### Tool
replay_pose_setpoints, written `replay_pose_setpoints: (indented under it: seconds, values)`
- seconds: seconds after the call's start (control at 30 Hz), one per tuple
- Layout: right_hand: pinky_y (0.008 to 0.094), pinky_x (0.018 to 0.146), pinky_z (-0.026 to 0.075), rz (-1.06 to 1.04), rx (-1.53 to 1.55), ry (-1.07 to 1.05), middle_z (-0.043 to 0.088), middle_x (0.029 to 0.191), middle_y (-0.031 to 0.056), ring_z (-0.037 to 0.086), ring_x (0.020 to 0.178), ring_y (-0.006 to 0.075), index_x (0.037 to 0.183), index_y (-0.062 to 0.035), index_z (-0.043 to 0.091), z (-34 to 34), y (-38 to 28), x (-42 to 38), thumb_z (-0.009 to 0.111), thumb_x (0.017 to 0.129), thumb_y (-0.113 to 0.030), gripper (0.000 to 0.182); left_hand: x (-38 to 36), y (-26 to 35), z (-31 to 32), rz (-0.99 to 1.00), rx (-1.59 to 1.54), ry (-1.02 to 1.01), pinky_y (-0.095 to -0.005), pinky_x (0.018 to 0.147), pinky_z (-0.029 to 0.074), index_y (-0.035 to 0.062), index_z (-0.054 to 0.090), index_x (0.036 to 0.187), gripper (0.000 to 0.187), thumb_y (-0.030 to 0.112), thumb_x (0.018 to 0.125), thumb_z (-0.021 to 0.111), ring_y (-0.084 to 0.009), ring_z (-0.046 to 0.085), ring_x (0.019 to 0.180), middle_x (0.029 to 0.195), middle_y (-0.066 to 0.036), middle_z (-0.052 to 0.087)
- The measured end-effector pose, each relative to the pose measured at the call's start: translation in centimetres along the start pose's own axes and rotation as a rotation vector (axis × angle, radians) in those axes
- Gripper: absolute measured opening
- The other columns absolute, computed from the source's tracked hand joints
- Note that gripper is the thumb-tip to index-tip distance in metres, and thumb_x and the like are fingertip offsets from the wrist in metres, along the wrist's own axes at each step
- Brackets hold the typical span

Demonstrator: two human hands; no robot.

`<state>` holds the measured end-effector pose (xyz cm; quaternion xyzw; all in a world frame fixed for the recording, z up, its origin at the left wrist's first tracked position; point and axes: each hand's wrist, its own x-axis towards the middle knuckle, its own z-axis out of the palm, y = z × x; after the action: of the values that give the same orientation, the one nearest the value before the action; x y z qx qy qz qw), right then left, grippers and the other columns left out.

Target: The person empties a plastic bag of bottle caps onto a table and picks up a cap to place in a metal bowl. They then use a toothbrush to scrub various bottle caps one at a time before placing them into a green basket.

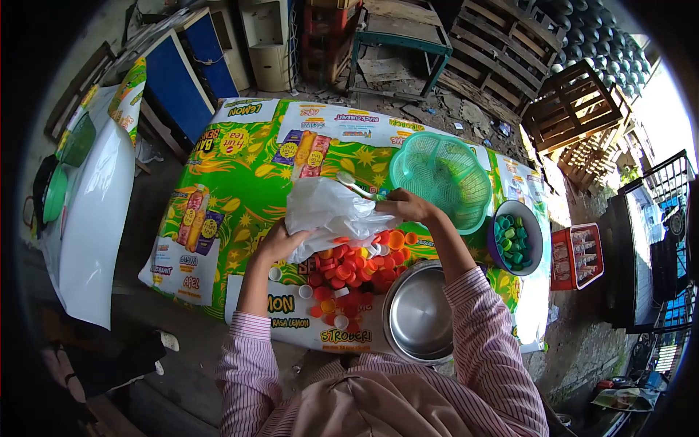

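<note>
A crumpled white plastic bag (324, 211) is held between both hands over the table. My left hand (278, 242) grips its lower left side, thumb against the plastic. At the bag's right edge my right hand (405, 207) has its fingers closed on the plastic. Right below the bag lies a heap of bottle caps (346, 271), mostly red and orange with a few white and yellow ones. Loose white caps (305, 291) are scattered to its left. A steel bowl (421, 317) stands by my right forearm, which covers part of its rim.
A green plastic basket (440, 175) stands at the back right of the table (240, 182) with its printed cover. Beside it is a bowl of green and teal caps (515, 237). A red crate (577, 255) sits beyond the right edge, and a white-covered surface (91, 226) is at left.
</note>
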<state>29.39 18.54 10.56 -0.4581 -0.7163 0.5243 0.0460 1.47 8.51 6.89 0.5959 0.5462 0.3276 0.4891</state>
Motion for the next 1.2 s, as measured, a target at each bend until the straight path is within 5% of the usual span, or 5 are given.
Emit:
replay_pose_setpoints:
  seconds: [0.17,0.37,0.47,0.57,1.2]
  values:
    - [0.0323,0.062,0.046,0.144,-0.255,-0.126,0.062,0.073,0.0116,0.06,0.067,0.0188,0.083,0.002,0.063,1.5,0.4,-0.9,0.053,0.079,-0.051,0.055,-1.2,0.5,1.0,-0.234,0.086,-0.077,-0.0299,0.083,0.044,0.0028,0.054,0.112,0.044,0.025,0.076,0.065,-0.0187,0.056,0.097,0.107,-0.009,0.06]
    - [0.0299,0.058,0.046,0.115,0.016,0.051,0.06,0.073,0.0093,0.059,0.062,0.0187,0.086,0.0039,0.059,1.8,2.6,0.0,0.054,0.074,-0.063,0.069,-0.2,0.8,2.1,0.095,0.1,0.043,-0.0309,0.08,0.046,0.0014,0.054,0.11,0.055,0.027,0.066,0.076,-0.018,0.058,0.093,0.105,-0.011,0.06]
    - [0.0319,0.082,0.043,-0.174,0.063,0.031,0.058,0.096,0.0106,0.054,0.092,0.0209,0.097,-0.0002,0.055,2.4,2.9,-0.2,0.077,0.058,-0.05,0.067,-0.3,-0.3,2.6,-0.032,0.173,0.032,-0.0321,0.079,0.046,0.0023,0.054,0.109,0.044,0.021,0.071,0.069,-0.0214,0.059,0.095,0.105,-0.013,0.06]
    - [0.0296,0.07,0.047,-0.232,0.049,0.046,0.059,0.091,0.0071,0.057,0.08,0.0168,0.105,-0.0011,0.05,2.9,2.5,-0.9,0.081,0.058,-0.034,0.065,-0.3,-0.2,2.8,-0.123,0.123,0.002,-0.0334,0.079,0.045,0.0018,0.054,0.108,0.036,0.016,0.076,0.061,-0.0237,0.058,0.096,0.104,-0.014,0.061]
    - [0.0266,0.039,0.044,-0.177,0.236,0.396,0.057,0.061,0.0088,0.056,0.044,0.0137,0.086,0.0048,0.046,2.4,-4.0,-0.9,0.057,0.085,-0.014,0.022,0.5,2.6,1.2,0.052,0.453,0.073,-0.0356,0.086,0.042,0.0032,0.047,0.117,0.062,0.02,0.064,0.074,-0.0302,0.051,0.105,0.115,-0.017,0.052]
